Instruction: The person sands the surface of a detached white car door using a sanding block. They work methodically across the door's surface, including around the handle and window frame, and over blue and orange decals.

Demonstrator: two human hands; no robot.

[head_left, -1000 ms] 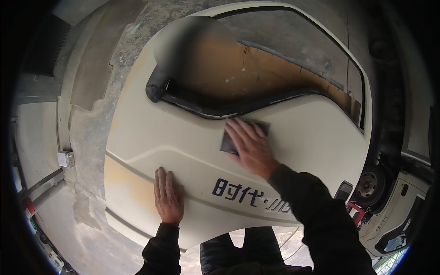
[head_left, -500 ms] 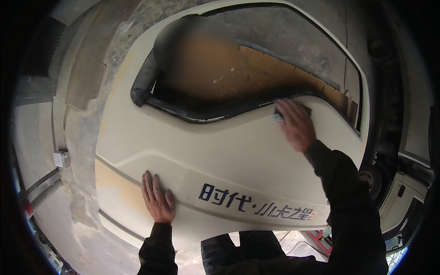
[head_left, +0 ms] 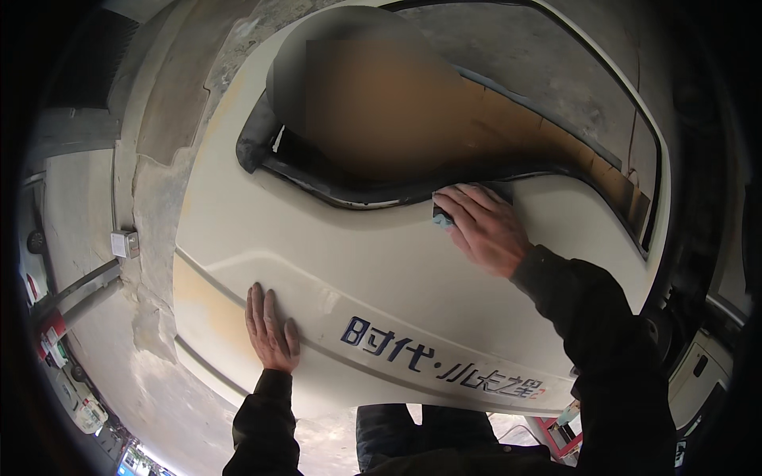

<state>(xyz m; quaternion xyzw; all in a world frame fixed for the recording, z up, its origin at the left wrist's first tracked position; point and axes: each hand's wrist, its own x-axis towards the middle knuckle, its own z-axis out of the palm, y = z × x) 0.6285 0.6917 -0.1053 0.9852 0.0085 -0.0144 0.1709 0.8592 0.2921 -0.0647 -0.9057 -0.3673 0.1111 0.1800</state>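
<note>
A cream-white vehicle door (head_left: 381, 270) lies before me, with dark lettering along its near part. My left hand (head_left: 272, 332) rests flat on the door's left side, fingers stretched out and a little apart, beside a yellowish patch (head_left: 210, 301). My right hand (head_left: 486, 226) is closed over a dark grey sanding pad with a light blue part (head_left: 442, 217) and presses it on the panel. The pad lies just below the black window trim (head_left: 381, 194), near its middle. Most of the pad is hidden beneath the fingers.
The window opening has a black frame; a brown surface (head_left: 532, 127) shows through it, partly blurred. A grey box (head_left: 125, 244) stands on the concrete floor at left. At lower right are a red metal frame (head_left: 556, 436) and another pale vehicle part (head_left: 698, 373).
My right hand has slid the sanding pad leftward along the lower window edge. My left hand stays flat in place on the door. The view has shifted slightly.
</note>
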